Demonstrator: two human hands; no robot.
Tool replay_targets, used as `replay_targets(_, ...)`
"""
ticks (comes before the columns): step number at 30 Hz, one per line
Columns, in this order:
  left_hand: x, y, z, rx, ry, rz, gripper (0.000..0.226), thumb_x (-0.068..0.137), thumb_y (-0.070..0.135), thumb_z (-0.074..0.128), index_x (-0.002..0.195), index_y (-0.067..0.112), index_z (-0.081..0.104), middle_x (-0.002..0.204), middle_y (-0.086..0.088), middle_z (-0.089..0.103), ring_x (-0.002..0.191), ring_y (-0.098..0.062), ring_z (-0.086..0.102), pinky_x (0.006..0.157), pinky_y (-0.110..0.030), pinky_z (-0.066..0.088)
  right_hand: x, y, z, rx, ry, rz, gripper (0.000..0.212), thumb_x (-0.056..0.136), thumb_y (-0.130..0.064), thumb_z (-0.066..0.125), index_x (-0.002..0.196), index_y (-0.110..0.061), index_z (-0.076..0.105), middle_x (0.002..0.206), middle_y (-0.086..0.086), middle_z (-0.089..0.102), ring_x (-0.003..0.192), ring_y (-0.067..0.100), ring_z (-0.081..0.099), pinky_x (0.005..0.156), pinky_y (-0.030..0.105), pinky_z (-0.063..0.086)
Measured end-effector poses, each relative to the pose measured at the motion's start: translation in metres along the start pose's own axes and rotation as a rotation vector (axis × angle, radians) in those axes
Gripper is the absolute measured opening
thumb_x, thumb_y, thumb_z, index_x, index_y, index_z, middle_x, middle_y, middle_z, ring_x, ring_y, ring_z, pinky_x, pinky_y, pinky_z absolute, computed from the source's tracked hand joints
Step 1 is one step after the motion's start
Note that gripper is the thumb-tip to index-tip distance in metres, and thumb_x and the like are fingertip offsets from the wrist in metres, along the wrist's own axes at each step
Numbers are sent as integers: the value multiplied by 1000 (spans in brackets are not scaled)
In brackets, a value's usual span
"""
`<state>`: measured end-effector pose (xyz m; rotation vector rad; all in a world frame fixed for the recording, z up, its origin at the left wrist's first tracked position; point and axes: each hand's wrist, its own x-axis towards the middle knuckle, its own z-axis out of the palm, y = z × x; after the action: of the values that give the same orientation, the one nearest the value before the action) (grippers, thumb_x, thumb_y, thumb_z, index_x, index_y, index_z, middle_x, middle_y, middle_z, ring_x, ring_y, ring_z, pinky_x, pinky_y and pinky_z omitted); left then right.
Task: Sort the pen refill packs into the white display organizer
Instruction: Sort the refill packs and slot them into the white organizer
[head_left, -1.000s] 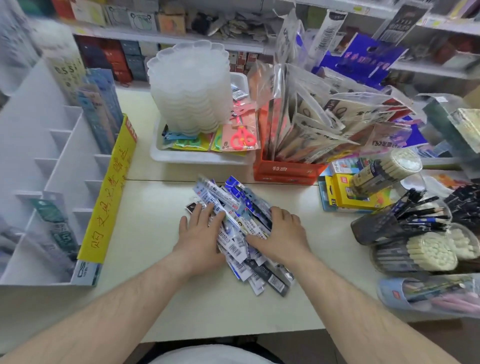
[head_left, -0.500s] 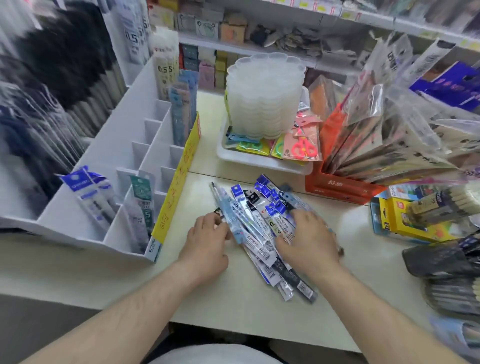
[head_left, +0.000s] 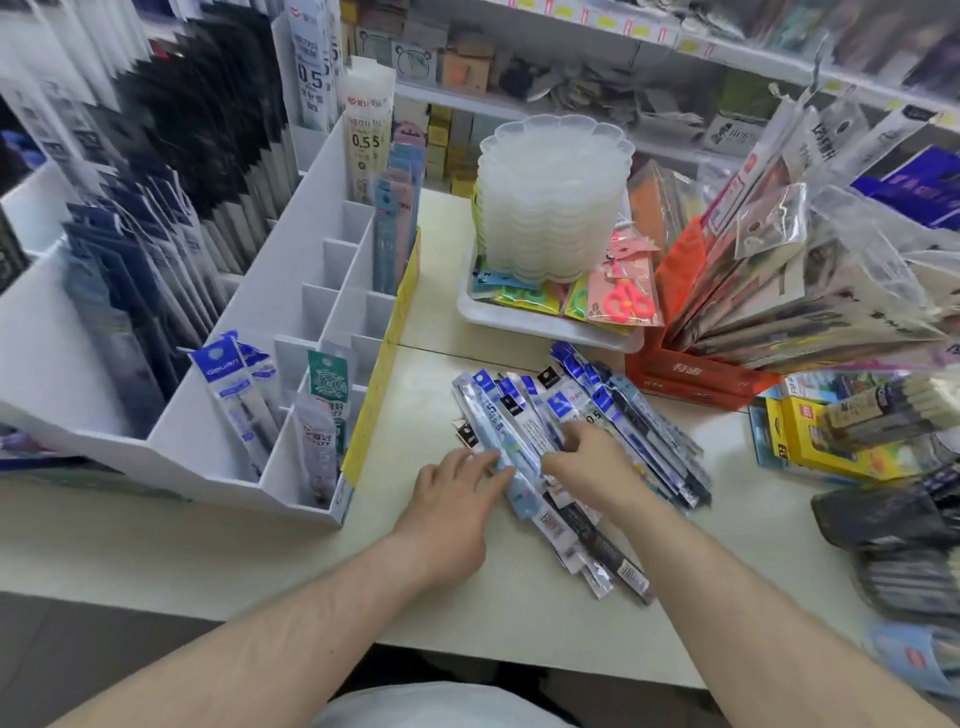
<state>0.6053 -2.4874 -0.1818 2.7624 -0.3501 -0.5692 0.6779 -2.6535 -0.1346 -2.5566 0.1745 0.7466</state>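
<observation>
Head | both hands (head_left: 519, 483) flat on refill packs (head_left: 597, 415) | organizer (head_left: 291, 312) left | tray (head_left: 545, 327) behind

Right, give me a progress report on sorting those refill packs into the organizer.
Done: a few packs stand in the near slots of the white display organizer, including a blue-topped refill pack and a green-topped one. In hand: the left hand and right hand rest on the loose pile of blue and black refill packs on the table. Left: most of that pile; several slots look unfilled.
</observation>
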Motion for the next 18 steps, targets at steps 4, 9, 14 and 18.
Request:
replay_targets(4,-1,-5,3,-153,99,-2,76,82,8,50,153,23,26,159,4,24,145,-19,22,113,-30,19,6,-2,8,-272,23,19,110,67,-76,66,150,-11,36,149,16,40,136,32,41,107,43,42)
replay_targets(9,-2,-16,-3,-378,196,-174,53,83,9,55,134,18,45,135,0,45,128,-23,40,107,-32,31,1,-19,35,-531,36,-55,113,57,-82,70,140,-13,39,142,12,41,132,30,40,101,43,44)
replay_targets(14,-6,-27,-4,-427,185,-219,49,81,7,54,129,15,48,131,-3,48,126,-24,42,108,-36,34,0,-27,41,-621,33,-78,102,64,-73,75,139,-15,37,141,12,41,131,30,42,99,43,44)
replay_targets(18,-13,-33,-1,-501,167,-254,47,81,5,54,127,13,50,129,-4,49,123,-24,46,106,-35,38,3,-30,37,-607,-13,-94,89,72,-62,77,135,-11,42,135,13,45,123,30,48,94,40,47)
